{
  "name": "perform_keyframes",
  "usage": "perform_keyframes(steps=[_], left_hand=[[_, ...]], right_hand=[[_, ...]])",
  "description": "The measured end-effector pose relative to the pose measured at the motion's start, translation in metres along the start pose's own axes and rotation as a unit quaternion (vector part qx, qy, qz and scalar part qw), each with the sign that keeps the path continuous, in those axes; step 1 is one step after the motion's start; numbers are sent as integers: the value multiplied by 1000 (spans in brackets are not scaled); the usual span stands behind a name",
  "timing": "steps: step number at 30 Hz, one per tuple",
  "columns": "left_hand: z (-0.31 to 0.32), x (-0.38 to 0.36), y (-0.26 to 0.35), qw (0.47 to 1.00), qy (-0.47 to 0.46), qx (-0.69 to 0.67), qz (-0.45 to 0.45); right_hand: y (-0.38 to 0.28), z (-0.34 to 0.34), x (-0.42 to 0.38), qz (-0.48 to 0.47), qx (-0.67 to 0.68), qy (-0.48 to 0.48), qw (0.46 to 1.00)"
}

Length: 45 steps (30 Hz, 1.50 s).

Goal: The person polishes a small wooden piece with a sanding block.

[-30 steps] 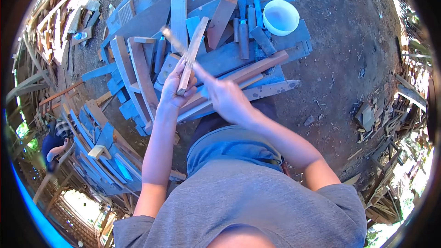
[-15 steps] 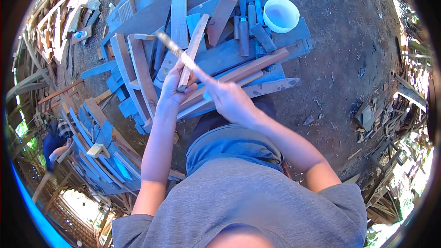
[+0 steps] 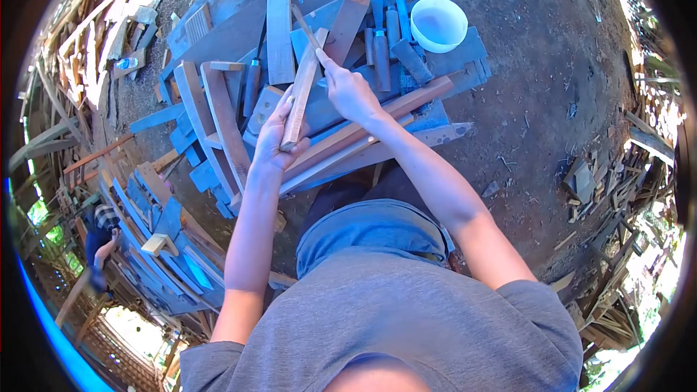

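Note:
My left hand (image 3: pixel 274 138) is closed around the lower part of a narrow wooden piece (image 3: pixel 303 91), which slants up and to the right. My right hand (image 3: pixel 353 96) grips a long, thin brown tool (image 3: pixel 307 27). Its shaft points up and left, overlapping the top of the wooden piece in this view. A bit of blue shows beside the right fist; the rest of the grip is hidden. Beneath both hands is a low workbench (image 3: pixel 341 91) crowded with boards. A wide light board (image 3: pixel 280 36) and a reddish block (image 3: pixel 346 27) lie just beyond the wooden piece.
A white bucket (image 3: pixel 438 25) stands at the bench's far right, beside several chisels (image 3: pixel 382 58). Long beams (image 3: pixel 377 120) run along the near edge. An angled wooden frame (image 3: pixel 225 120) leans at left. Another person (image 3: pixel 102 236) is beside stacked timber at far left.
My right hand has moved up and slightly right, carrying the tool toward the upper end of the wooden piece. The tool's shaft now stands steeper. My left hand has kept its hold.

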<state>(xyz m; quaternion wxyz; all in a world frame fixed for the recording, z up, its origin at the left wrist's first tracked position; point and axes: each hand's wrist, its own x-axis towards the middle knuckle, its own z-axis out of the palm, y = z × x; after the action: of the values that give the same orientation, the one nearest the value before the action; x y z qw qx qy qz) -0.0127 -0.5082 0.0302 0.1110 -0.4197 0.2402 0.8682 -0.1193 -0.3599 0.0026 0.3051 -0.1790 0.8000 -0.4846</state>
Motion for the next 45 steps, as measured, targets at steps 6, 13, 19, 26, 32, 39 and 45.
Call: perform_keyframes(steps=[6, 13, 19, 26, 32, 39, 45], left_hand=[[0, 2, 2, 999, -7, -33, -5], [-12, 0, 27, 972, 26, -225, -63], [-8, 8, 0, 996, -24, -86, -15], [-4, 4, 2, 999, 28, -32, -9], [5, -1, 6, 997, 34, -62, 17], [-3, -1, 3, 995, 43, -91, -11], [-1, 8, -9, 998, 35, -51, 13]], right_hand=[[-32, -9, -60, -5, 45, -93, 995], [-51, 18, -26, -84, -24, -52, 995], [-24, -8, -44, -58, -44, -88, 993], [-30, 0, -50, -66, 15, -52, 996], [-39, 0, -39, -114, -31, -98, 988], [-51, -7, -78, -103, -94, -123, 983], [-32, -3, -26, -78, -82, -55, 992]])
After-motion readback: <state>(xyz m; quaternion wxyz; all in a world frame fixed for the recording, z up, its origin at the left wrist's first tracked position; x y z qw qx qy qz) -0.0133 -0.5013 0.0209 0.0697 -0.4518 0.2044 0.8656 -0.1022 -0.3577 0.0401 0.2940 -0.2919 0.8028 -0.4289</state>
